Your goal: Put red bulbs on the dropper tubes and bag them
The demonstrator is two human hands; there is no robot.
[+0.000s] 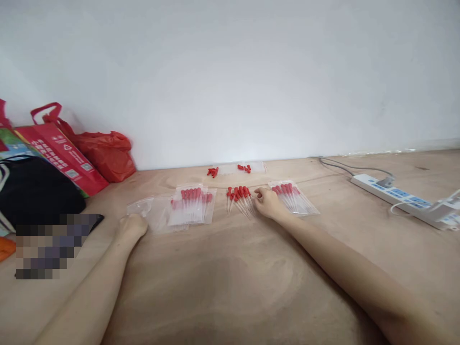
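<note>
My left hand (133, 225) is closed at the lower left edge of an empty clear plastic bag (155, 211); its fingertips are hidden. Beside that bag lie overlapping clear bags (194, 213) holding red-capped droppers. At the centre, loose droppers (241, 195) with red bulbs and thin clear stems lie fanned on the wood. My right hand (266, 202) is just right of them, fingers curled, thumb and index near the rightmost dropper; whether it grips anything is too small to tell. Right of that hand sits another bag of droppers (293, 197).
Loose red bulbs (212, 172) and a clear bag (228, 168) lie near the wall. A white power strip (398, 197) with cables is at the right. Red bags (104, 153), a black bag (39, 191) and a blurred flat object (57, 247) are at the left.
</note>
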